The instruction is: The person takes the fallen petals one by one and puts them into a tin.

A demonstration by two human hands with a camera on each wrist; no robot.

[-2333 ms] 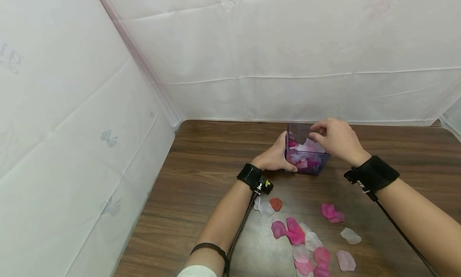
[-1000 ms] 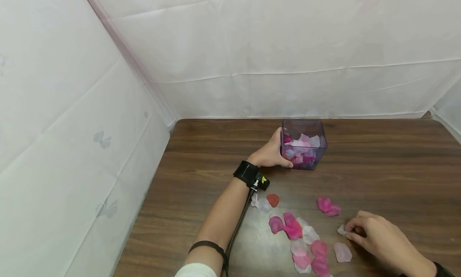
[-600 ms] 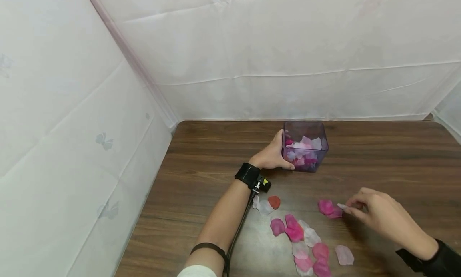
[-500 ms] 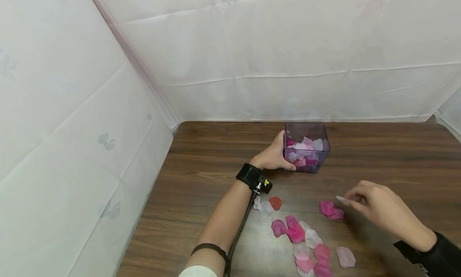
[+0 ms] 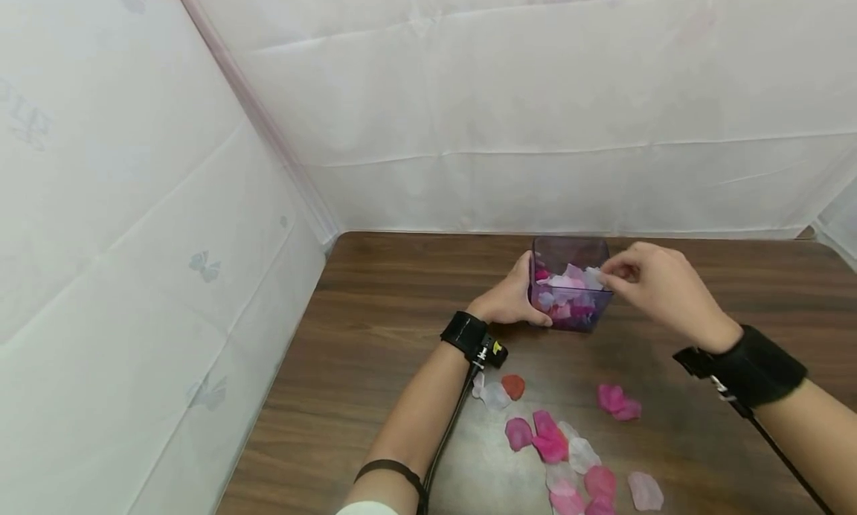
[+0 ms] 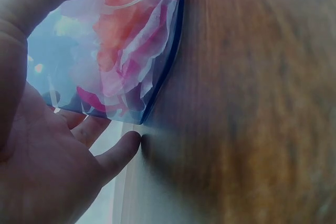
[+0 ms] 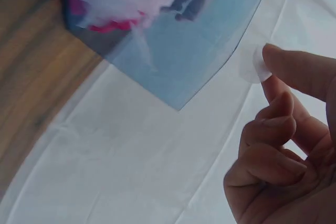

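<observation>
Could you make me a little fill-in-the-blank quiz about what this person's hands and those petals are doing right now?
1. The left hand holds the clear purple plastic box on its ____ side.
2. The right hand pinches a ____ fabric petal at the box.
3. The loose pink and white petals lie on the brown ____ table.

Missing words: left; white; wooden

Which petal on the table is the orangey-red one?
The orangey-red petal lies at the left end of the loose petals, just below the left hand's wrist strap, touching a white petal. The other loose ones are pink or white.
</observation>
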